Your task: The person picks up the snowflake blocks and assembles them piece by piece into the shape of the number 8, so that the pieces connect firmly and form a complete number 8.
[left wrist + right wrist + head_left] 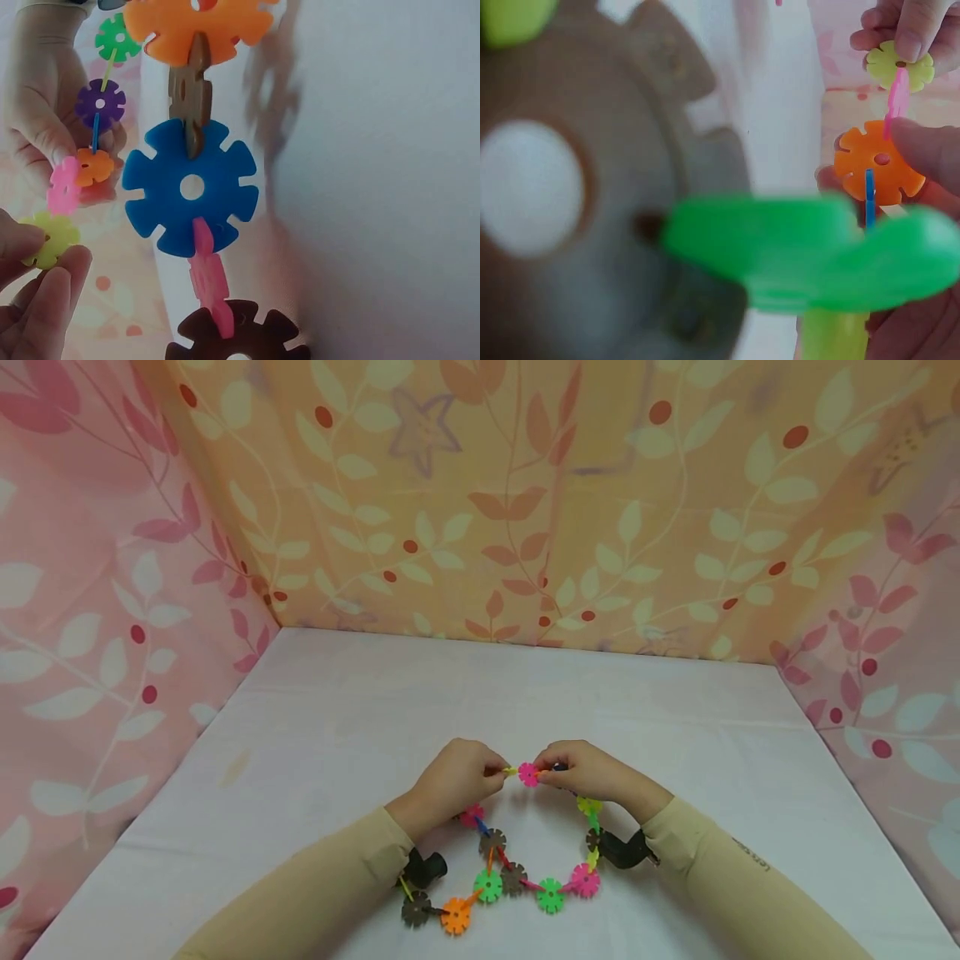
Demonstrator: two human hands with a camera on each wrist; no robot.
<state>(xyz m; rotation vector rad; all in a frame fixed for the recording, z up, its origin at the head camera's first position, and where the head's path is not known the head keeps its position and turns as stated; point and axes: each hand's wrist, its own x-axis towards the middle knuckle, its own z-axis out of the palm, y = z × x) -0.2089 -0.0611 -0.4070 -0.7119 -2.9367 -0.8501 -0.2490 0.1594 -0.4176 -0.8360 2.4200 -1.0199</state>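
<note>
My left hand point(459, 777) pinches a yellow snowflake disc point(66, 229) between thumb and fingers. Facing it, my right hand point(592, 770) holds an orange notched disc point(861, 154), whose edge carries a pink disc point(528, 774). That pink disc reaches the yellow one's rim and overlaps it in the right wrist view. Blue and purple discs point(88, 91) follow on from the orange one along the right hand. A linked chain of colored discs, among them a green disc point(551, 902), curves below both hands. My left forearm hides part of it.
Black wrist cameras point(628, 850) sit under both wrists, close to the chain. Near the left wrist camera hang a blue disc point(225, 169) and its neighbors. A white-covered table point(390, 693) lies beneath, with patterned cloth walls point(480, 527) at the back and sides.
</note>
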